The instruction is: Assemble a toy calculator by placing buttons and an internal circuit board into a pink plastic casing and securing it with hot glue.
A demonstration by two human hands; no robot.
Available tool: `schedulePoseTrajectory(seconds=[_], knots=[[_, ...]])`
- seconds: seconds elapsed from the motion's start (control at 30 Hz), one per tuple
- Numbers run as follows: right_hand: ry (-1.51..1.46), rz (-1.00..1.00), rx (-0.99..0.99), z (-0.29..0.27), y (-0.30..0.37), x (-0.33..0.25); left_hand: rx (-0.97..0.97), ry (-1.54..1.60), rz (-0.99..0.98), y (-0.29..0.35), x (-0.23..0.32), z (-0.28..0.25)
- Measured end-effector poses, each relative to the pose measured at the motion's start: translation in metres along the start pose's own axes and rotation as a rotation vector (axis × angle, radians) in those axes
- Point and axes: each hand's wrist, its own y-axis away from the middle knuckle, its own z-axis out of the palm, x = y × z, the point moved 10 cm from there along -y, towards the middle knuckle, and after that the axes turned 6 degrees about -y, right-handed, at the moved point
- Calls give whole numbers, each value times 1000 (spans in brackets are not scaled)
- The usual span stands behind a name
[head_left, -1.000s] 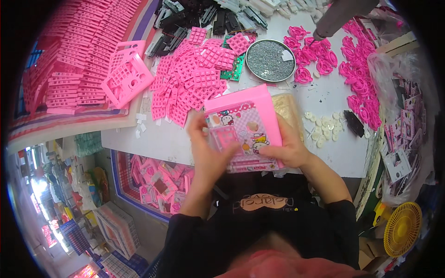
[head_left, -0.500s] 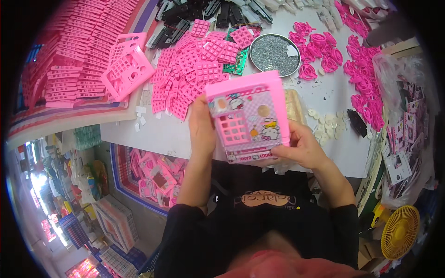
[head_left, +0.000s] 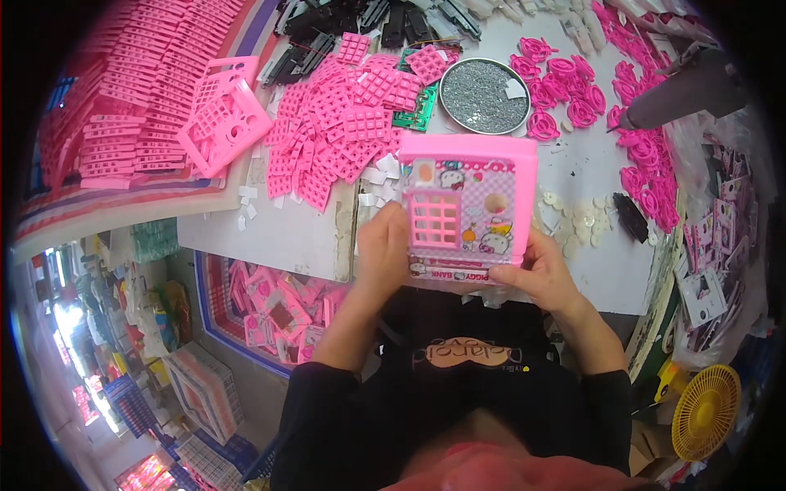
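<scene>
We hold a pink toy box [head_left: 467, 206] upright just above the near edge of the white worktop [head_left: 278, 233], both hands closed on it: our left hand [head_left: 382, 250] wraps its left side at nine o'clock, our right hand [head_left: 539, 272] pinches its lower right corner at four o'clock. Its face carries a checked sticker with cartoon figures, a pink grid window at its left and a white strip label along the bottom. At three o'clock of the box lie pale round discs [head_left: 578, 218]. Farther off, at eleven o'clock, spreads a heap of pink grid pieces [head_left: 344, 123]; at twelve, a round tin of grey bits [head_left: 483, 94]; at one, pink ring parts [head_left: 565, 82]. At ten o'clock a pink frame [head_left: 223, 114] rests on stacked pink strips [head_left: 123, 98]
</scene>
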Motion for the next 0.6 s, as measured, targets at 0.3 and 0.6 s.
schedulePoseTrajectory(seconds=[0.3, 0.6], knots=[[510, 111, 90, -31, -26, -36, -29, 302, 325, -40, 72, -21], [1529, -420, -317, -34, -21, -59, -414, -424, 875, 22, 64, 35]])
